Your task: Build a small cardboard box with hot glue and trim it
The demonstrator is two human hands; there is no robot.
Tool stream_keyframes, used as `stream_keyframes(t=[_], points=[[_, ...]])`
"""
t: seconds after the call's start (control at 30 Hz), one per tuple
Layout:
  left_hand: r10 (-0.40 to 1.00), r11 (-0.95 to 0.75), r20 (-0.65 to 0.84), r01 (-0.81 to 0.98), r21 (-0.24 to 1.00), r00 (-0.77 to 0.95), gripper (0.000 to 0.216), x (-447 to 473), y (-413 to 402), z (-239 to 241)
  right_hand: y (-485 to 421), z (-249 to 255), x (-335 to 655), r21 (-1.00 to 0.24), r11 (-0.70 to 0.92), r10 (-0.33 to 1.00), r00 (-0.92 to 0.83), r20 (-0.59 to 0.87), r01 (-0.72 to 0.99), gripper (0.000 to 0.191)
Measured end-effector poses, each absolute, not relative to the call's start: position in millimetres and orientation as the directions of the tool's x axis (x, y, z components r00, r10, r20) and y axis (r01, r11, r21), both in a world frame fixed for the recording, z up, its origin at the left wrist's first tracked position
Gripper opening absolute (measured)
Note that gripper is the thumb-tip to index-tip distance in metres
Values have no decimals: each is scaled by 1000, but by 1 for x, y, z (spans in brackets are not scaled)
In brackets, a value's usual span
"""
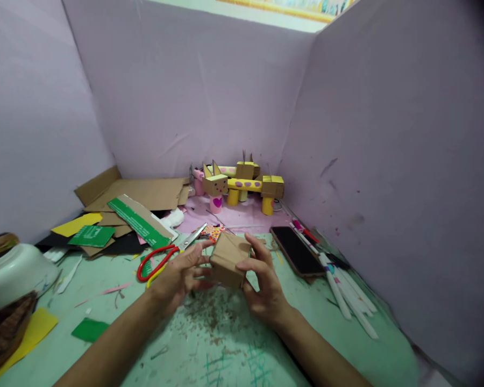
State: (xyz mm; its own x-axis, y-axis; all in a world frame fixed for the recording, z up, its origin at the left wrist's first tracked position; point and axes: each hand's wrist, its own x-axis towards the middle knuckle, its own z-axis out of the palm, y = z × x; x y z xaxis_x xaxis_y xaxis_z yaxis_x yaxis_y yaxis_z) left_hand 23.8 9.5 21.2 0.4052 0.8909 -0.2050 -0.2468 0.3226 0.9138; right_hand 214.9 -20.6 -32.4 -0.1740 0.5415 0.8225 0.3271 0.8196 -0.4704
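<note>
A small brown cardboard box [229,257] is held above the table in front of me. My right hand [264,279] grips it from the right, with fingers on its top and side faces. On the box's left, my left hand [185,274] has its fingers stretched and spread, the tips at or very near that side; whether they press on it I cannot tell. Scissors [157,266] with red and yellow handles lie beside my left hand, blades pointing away from me. Brown crumbs [210,312] are scattered on the table under the box.
Cardboard animal figures [246,185] stand at the back. Cardboard sheets [145,193] and green and yellow scraps [92,235] lie left, near a white bowl [20,274]. A phone [297,250] and several white markers [353,293] lie right. Pale walls [193,80] enclose the table.
</note>
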Motion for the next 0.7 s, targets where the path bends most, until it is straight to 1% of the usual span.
stream_keyframes(t=[0.07, 0.1, 0.13, 0.2, 0.27, 0.3, 0.33, 0.37, 0.4, 0.47, 0.53, 0.6, 0.7], points=[[845, 399, -207, -323, 858, 492, 48, 27, 6, 21, -22, -31, 215, -461, 824, 548, -255, 797, 328, 64], [840, 406, -193, -351, 844, 507, 45, 29, 6, 20, -23, -30, 214, -487, 814, 572, -285, 769, 318, 66], [847, 398, -174, -383, 833, 502, 43, 30, 6, 19, -24, -31, 214, -539, 791, 609, -289, 739, 288, 67], [883, 356, -143, -437, 826, 447, 46, 33, 7, 15, -24, -32, 213, -703, 695, 717, -214, 663, 151, 70], [915, 304, -122, -459, 835, 384, 52, 36, 7, 10, -22, -34, 212, -847, 530, 840, -113, 531, -35, 87], [923, 287, -113, -464, 838, 367, 56, 38, 7, 7, -21, -35, 211, -887, 451, 884, -85, 459, -99, 98], [927, 278, -105, -471, 837, 361, 60, 40, 6, 4, -21, -35, 209, -913, 388, 913, -80, 399, -127, 108], [925, 276, -95, -478, 834, 368, 63, 43, 4, 0, -21, -34, 208, -932, 343, 931, -90, 355, -120, 116], [919, 280, -86, -484, 829, 384, 66, 46, 1, -4, -21, -33, 206, -943, 319, 938, -107, 329, -96, 120], [909, 281, -69, -483, 829, 410, 69, 52, -6, -11, -23, -31, 202, -947, 320, 937, -136, 322, -35, 117], [906, 258, -45, -466, 846, 421, 74, 58, -12, -16, -27, -30, 199, -939, 344, 931, -132, 341, 6, 107], [909, 222, -20, -442, 869, 417, 81, 62, -16, -19, -29, -30, 196, -929, 369, 924, -112, 367, 3, 98], [902, 185, 6, -399, 898, 431, 88, 63, -17, -21, -31, -32, 194, -921, 386, 916, -95, 390, -52, 93]])
